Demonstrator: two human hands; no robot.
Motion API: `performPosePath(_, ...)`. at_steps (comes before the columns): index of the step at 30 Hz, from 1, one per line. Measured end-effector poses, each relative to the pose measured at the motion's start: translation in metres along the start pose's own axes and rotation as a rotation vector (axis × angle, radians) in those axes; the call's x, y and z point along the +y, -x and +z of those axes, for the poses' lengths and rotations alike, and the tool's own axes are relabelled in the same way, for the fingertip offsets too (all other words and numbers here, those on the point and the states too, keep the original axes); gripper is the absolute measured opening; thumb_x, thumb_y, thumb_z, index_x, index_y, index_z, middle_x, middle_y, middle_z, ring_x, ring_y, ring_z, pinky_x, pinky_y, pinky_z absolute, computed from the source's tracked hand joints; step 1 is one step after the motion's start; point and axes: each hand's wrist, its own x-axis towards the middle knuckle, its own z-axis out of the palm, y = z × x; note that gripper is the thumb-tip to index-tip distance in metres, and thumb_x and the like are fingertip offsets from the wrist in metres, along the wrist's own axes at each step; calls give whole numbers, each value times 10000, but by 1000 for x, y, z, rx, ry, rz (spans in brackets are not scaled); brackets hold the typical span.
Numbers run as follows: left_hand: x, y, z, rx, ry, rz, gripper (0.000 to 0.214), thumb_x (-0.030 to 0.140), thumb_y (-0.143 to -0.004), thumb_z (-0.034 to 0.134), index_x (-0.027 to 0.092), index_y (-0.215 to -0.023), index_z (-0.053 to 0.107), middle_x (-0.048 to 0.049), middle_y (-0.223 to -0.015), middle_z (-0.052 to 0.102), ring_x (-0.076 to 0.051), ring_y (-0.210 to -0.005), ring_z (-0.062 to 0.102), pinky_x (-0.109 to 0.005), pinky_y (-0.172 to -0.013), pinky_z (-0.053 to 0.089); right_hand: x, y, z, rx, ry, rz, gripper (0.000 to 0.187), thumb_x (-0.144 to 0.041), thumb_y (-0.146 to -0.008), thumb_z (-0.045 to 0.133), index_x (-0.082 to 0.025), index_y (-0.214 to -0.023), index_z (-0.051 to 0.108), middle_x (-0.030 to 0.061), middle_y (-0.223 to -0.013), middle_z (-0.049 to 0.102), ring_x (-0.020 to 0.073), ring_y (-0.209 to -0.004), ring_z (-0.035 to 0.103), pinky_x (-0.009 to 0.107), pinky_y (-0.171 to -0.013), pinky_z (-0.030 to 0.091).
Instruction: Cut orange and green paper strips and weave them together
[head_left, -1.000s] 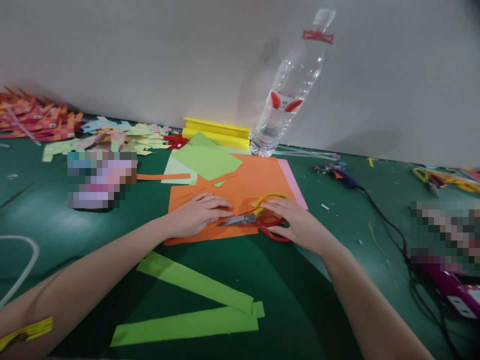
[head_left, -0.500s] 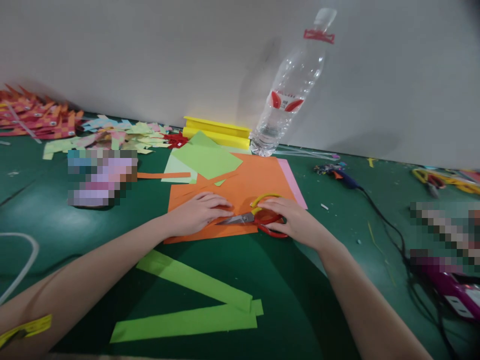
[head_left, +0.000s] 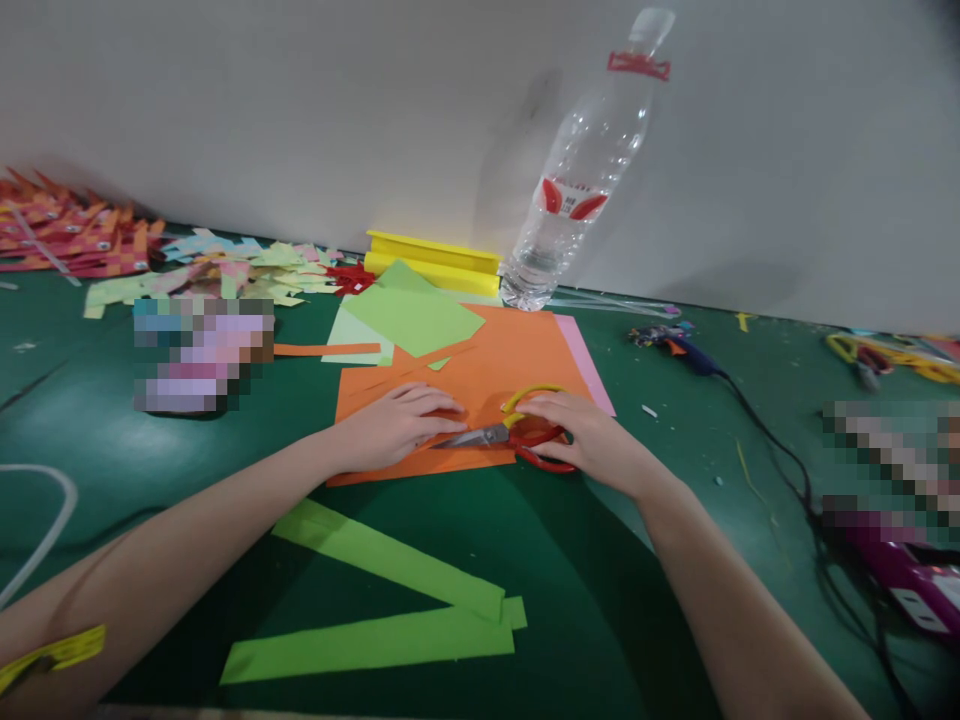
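An orange paper sheet (head_left: pixel 495 365) lies on the green table in front of me. My left hand (head_left: pixel 394 425) rests flat on its near left part, fingers stretched out and pressing the paper down. My right hand (head_left: pixel 592 440) is closed around the red and yellow handles of a pair of scissors (head_left: pixel 517 440). The blades point left toward my left fingertips, low over the orange sheet's near edge. Thin orange strips (head_left: pixel 409 368) lie on the sheet's far left part.
Two green paper strips (head_left: pixel 390 600) lie close to me. A light green sheet (head_left: pixel 412 318), a pink sheet (head_left: pixel 589 370), yellow folded paper (head_left: pixel 435 265) and a clear plastic bottle (head_left: pixel 581 175) are behind. Paper scraps (head_left: pixel 217 270) pile at left. A glue gun (head_left: pixel 675 345) with cable lies right.
The scissors and my right hand have edged slightly left and away along the orange sheet. My left hand stays pressed on the paper.
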Motion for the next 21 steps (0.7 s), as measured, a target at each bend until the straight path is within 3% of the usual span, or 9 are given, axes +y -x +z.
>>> performPosePath(13, 0, 0, 0, 2, -11, 2, 461, 67, -917, 323, 285, -1290, 484, -23, -1371, 468, -209, -1283, 372, -411, -1066, 276, -10, 0, -3, -59, 0, 79, 377, -330, -779, 620, -274, -1149, 574, 57, -1220, 601, 270, -1128, 553, 468, -954, 432)
performPosePath(21, 1, -1, -1, -14, -16, -1, 468, 27, -879, 342, 249, -1255, 512, -39, -1370, 462, -222, -1282, 366, -408, -1063, 269, -14, -4, -1, -83, -5, 27, 375, -357, -780, 615, -256, -1138, 571, 64, -1224, 596, 261, -1132, 540, 455, -966, 411)
